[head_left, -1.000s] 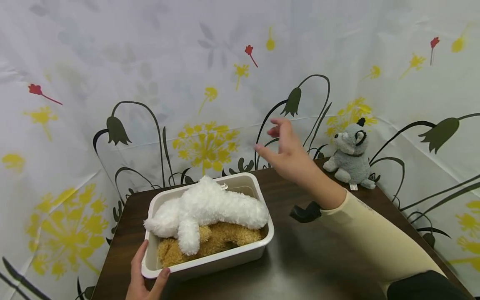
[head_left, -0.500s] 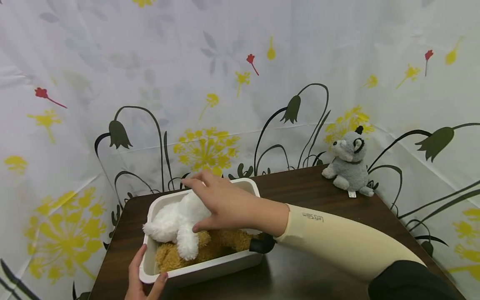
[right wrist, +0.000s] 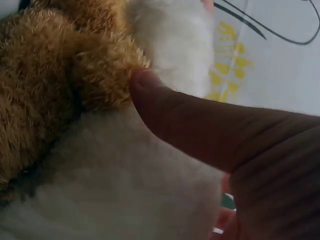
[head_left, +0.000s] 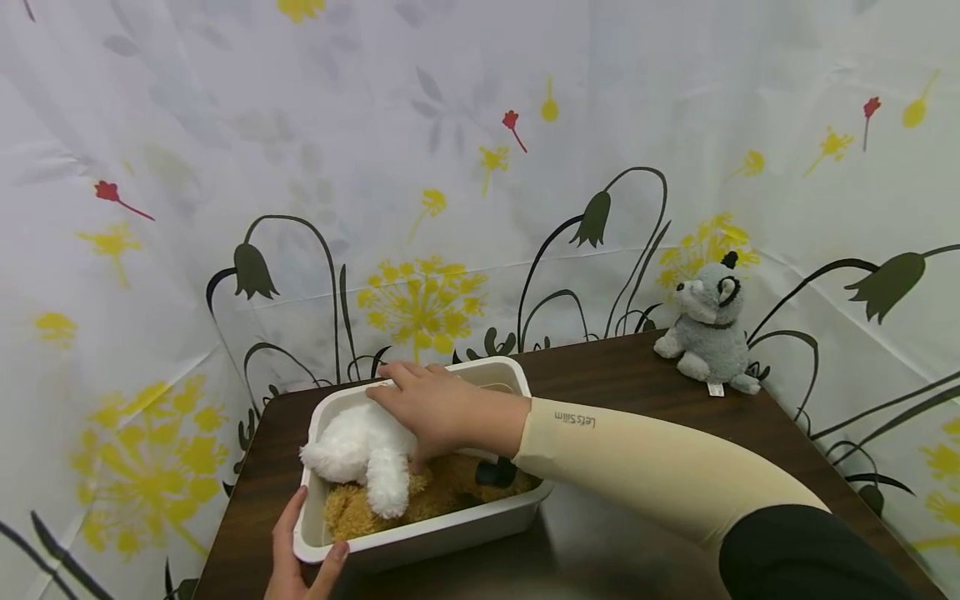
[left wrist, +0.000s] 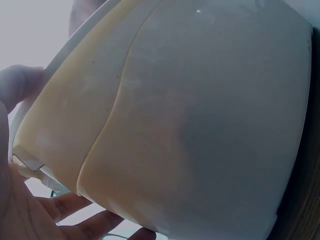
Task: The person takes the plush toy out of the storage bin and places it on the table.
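A white plastic bin (head_left: 431, 533) stands on the dark wooden table with two stuffed toys inside. My left hand (head_left: 303, 554) grips its near left corner, thumb and fingers on either side; the left wrist view shows the bin's wall (left wrist: 210, 125) close up. On top lies a fluffy white stuffed toy (head_left: 356, 442), its right part hidden under my right hand (head_left: 446, 408). That hand holds the white toy's body, its thumb (right wrist: 185, 120) on the near side and the fingers over the far side. Beneath lies a brown stuffed toy (head_left: 356, 510), partly covered.
A grey stuffed dog (head_left: 708, 342) sits at the table's back right corner. A white curtain (head_left: 465, 200) with printed flowers hangs behind and beside the table (head_left: 592, 375). A black strap piece (head_left: 495, 472) hangs below my right wrist.
My right hand has come from the air right of the bin, leftward and down onto the white stuffed toy, and now holds it. My left hand has kept its grip on the bin.
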`<action>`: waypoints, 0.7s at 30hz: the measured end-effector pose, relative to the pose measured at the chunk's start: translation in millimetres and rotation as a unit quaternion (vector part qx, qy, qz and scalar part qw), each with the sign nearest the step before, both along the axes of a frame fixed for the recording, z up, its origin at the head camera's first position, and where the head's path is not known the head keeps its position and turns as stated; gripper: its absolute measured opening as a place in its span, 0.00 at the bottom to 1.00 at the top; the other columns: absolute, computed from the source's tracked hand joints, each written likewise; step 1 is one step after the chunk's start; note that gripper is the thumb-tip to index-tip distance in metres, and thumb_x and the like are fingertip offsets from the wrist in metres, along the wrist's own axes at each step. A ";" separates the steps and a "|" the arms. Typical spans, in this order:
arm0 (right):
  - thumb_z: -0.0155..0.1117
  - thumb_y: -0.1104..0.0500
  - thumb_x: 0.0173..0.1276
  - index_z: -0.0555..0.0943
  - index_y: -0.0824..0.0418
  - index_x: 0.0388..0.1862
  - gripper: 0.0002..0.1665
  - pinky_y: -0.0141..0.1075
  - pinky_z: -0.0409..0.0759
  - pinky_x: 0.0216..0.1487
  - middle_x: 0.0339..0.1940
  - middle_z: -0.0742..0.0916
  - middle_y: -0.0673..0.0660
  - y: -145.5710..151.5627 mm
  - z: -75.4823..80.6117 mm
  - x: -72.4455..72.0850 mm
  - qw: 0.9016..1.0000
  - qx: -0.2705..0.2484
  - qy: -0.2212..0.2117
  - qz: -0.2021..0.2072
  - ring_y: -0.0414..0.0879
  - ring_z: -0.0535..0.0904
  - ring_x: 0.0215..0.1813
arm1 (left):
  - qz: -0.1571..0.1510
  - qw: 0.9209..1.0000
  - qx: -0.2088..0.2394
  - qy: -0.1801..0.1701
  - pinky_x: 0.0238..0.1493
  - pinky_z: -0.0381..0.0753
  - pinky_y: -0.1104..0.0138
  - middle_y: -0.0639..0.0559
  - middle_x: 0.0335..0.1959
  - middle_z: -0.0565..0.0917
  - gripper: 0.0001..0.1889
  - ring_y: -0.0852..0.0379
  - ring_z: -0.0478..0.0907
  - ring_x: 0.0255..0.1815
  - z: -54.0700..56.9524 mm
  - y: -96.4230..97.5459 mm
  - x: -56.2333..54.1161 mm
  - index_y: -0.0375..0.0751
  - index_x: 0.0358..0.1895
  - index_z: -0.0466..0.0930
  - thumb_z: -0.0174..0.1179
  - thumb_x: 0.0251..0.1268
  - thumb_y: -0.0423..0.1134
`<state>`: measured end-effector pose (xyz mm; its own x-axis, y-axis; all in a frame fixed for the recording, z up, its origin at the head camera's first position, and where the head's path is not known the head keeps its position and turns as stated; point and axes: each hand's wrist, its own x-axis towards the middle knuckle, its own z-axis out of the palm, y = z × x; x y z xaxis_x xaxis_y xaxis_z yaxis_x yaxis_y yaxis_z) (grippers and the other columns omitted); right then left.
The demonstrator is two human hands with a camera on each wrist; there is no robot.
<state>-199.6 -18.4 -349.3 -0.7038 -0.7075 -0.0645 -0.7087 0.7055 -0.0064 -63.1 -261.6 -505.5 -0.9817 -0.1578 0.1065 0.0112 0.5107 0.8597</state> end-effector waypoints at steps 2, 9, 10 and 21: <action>0.84 0.29 0.58 0.59 0.48 0.90 0.69 0.49 0.69 0.83 0.85 0.68 0.55 2.9 -8.1 -1.4 1.000 0.005 0.007 -0.003 0.50 0.65 0.85 | -0.001 1.000 0.004 -0.004 0.40 0.85 0.72 0.26 0.77 0.63 0.50 0.84 0.70 0.50 0.3 2.1 0.9 0.45 0.91 0.40 0.67 0.79 0.39; 0.86 0.37 0.60 0.61 0.50 0.89 0.65 0.49 0.69 0.82 0.78 0.75 0.53 10.6 -18.8 -7.9 1.000 -0.027 -0.006 -0.007 0.50 0.71 0.80 | 0.006 1.000 0.023 -0.019 0.45 0.83 0.77 0.28 0.83 0.61 0.54 0.85 0.69 0.53 6.9 5.4 1.0 0.55 0.92 0.38 0.69 0.78 0.41; 0.85 0.39 0.61 0.61 0.49 0.89 0.64 0.49 0.69 0.82 0.77 0.75 0.53 10.6 -18.1 -8.3 1.000 -0.023 -0.003 -0.005 0.50 0.72 0.79 | 0.006 0.999 0.025 -0.023 0.45 0.82 0.78 0.28 0.83 0.61 0.54 0.85 0.69 0.53 7.6 4.9 0.5 0.56 0.92 0.37 0.69 0.78 0.42; 0.79 0.41 0.68 0.63 0.46 0.86 0.54 0.50 0.71 0.81 0.75 0.76 0.54 4.0 -29.1 -4.5 0.997 0.022 0.065 0.023 0.52 0.73 0.78 | 0.006 0.999 0.031 -0.025 0.44 0.83 0.78 0.29 0.82 0.61 0.51 0.84 0.70 0.52 8.5 3.6 3.1 0.52 0.92 0.39 0.67 0.79 0.42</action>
